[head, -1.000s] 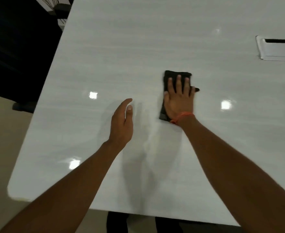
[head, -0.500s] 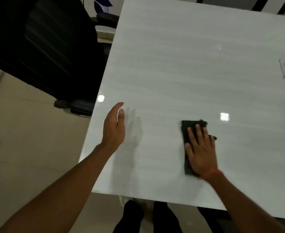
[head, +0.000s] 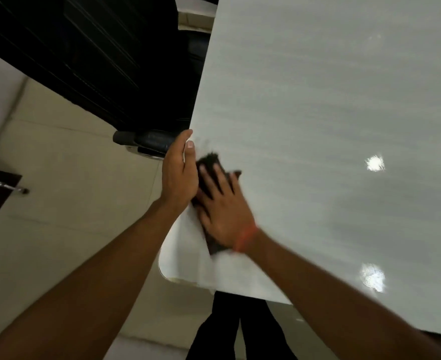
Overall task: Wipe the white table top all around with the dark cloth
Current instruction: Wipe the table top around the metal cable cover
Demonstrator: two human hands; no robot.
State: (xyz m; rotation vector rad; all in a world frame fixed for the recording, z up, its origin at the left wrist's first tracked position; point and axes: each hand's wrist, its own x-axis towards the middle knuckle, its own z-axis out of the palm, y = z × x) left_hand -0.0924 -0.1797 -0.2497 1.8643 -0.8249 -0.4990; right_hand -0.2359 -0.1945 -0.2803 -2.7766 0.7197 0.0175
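The right hand [head: 223, 207] lies flat and open on the dark cloth [head: 210, 162], fingers spread, pressing it down on the white counter [head: 331, 126]. The cloth is under this hand, and its dark edges show beyond the fingertips and below the wrist, which carries an orange band [head: 246, 239]. The left hand [head: 179, 171] is open with fingers together, standing on its edge at the left side of the counter, just beside the cloth and touching the right hand. Beyond the left hand is a black chair [head: 146, 142]. The picture is blurred around the right hand.
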